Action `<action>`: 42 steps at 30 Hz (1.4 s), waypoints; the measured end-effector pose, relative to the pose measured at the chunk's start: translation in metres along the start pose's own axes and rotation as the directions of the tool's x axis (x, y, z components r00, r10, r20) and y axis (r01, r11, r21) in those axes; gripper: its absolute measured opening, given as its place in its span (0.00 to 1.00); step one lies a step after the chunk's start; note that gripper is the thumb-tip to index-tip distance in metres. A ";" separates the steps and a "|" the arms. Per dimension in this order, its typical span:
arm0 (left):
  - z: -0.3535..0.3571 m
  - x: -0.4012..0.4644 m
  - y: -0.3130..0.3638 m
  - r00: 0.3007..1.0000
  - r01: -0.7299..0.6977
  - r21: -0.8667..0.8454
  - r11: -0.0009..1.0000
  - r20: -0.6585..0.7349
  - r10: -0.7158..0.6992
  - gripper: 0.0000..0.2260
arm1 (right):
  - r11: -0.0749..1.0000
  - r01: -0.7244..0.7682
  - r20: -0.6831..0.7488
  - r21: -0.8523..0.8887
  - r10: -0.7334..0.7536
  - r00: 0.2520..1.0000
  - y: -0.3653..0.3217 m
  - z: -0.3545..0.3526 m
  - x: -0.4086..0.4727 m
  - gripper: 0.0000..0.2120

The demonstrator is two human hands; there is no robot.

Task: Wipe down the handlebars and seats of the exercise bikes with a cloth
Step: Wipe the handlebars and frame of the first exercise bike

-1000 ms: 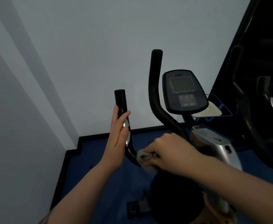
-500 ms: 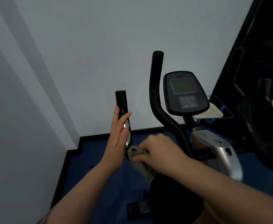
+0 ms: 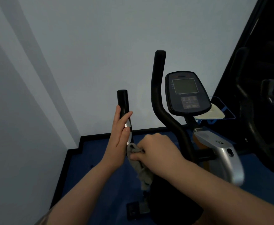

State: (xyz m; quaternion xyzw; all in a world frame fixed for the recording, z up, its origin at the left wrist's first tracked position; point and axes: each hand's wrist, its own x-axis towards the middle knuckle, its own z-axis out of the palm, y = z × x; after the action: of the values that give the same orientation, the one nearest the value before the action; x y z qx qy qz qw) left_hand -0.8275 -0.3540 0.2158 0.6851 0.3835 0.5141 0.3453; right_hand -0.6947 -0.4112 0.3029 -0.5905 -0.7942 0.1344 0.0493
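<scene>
An exercise bike stands in front of me, with a black left handlebar [image 3: 122,101] and a taller black right handlebar [image 3: 159,88]. My left hand [image 3: 119,138] rests flat against the left handlebar with straight fingers, over its silver sensor strip. My right hand [image 3: 157,150] grips a grey cloth [image 3: 141,169] and holds it against the lower bend of the left handlebar, just below my left hand. The loose end of the cloth hangs down. The black seat [image 3: 170,200] sits low, partly hidden under my right forearm.
The bike's console [image 3: 185,93] with a grey screen stands right of the handlebars, above a silver frame cover [image 3: 220,153]. A pedal [image 3: 138,208] shows near the blue floor. Another dark machine [image 3: 266,111] fills the right edge. Pale walls close the left and back.
My right hand has slid the cloth leftward and up along the lower bend of the left handlebar, until it sits right under my left hand. My left hand has stayed in place.
</scene>
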 end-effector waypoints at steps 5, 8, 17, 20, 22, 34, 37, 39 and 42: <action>-0.001 -0.001 0.003 1.000 0.011 0.036 0.999 0.015 -0.011 0.19 | 0.994 0.076 0.004 -0.082 -0.076 0.997 0.019 -0.007 -0.019 0.14; -0.001 0.000 0.001 1.000 0.021 0.020 1.000 0.002 -0.021 0.19 | 0.987 0.076 0.021 -0.142 -0.074 0.997 0.036 -0.018 -0.037 0.13; -0.002 -0.001 0.009 0.999 0.003 0.040 0.999 0.034 -0.004 0.19 | 0.992 0.053 -0.007 0.114 -0.053 0.999 0.015 -0.003 -0.008 0.14; -0.003 -0.002 0.006 0.999 0.008 0.047 0.999 0.043 -0.010 0.19 | 0.980 0.097 -0.004 0.172 -0.098 0.995 0.043 -0.007 -0.025 0.09; -0.003 -0.001 0.002 1.000 0.008 0.034 0.999 0.025 -0.009 0.19 | 0.974 0.127 0.034 0.189 -0.135 0.990 0.057 -0.014 -0.037 0.11; -0.001 -0.002 0.004 1.000 0.005 0.021 1.000 0.009 -0.006 0.19 | 0.991 0.062 -0.003 0.121 -0.062 0.998 0.052 -0.015 -0.034 0.23; -0.001 -0.002 0.004 1.000 0.000 0.025 1.000 0.003 0.000 0.19 | 0.991 0.089 -0.038 0.100 -0.086 0.996 0.033 -0.007 -0.022 0.19; -0.001 -0.001 0.002 1.000 -0.004 0.023 1.000 0.001 0.004 0.19 | 0.988 0.096 -0.072 0.122 -0.087 0.994 0.021 -0.001 -0.014 0.17; 0.000 0.000 0.001 1.000 -0.003 0.024 1.000 0.004 0.003 0.19 | 0.989 0.092 -0.060 0.115 -0.085 0.995 0.021 0.000 -0.017 0.18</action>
State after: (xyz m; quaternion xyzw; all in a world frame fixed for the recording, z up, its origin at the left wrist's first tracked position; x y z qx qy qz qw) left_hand -0.8277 -0.3544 0.2167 0.6909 0.3879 0.5085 0.3372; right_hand -0.6702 -0.4214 0.2987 -0.5542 -0.8087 0.1625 0.1119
